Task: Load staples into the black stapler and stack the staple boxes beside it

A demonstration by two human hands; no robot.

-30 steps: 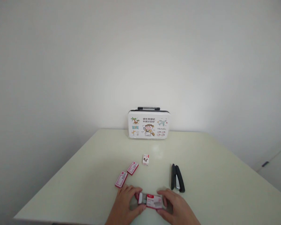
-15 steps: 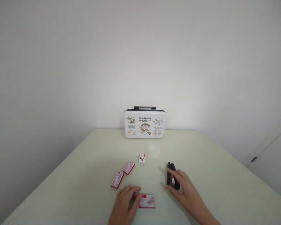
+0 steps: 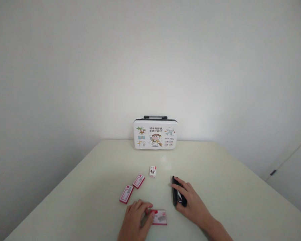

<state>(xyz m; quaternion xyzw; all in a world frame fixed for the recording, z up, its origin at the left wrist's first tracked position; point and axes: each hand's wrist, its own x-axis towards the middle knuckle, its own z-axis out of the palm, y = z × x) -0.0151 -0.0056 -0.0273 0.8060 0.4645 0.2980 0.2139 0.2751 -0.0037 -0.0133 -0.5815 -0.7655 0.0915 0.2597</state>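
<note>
At the nine o'clock side of the group two closed red staple boxes lie flat and apart from everything else, unmoved over the last second. Nearer, at about seven o'clock, the left hand has stayed on the open staple box, fingers curled with the tips resting on its left end; a second ago both hands gripped this box between them, and now it lies on the surface under the left hand alone. At twelve o'clock a small white box stands on end, untouched. Toward three o'clock the right hand has crossed over to the black stapler and closed its fingers over the top of it; the stapler has slid a little toward the open box and still lies on the surface. So the work has passed from the box to the stapler. The surface is a pale cream top; at its far edge a white printed case with a black handle stands against a bare white wall.
</note>
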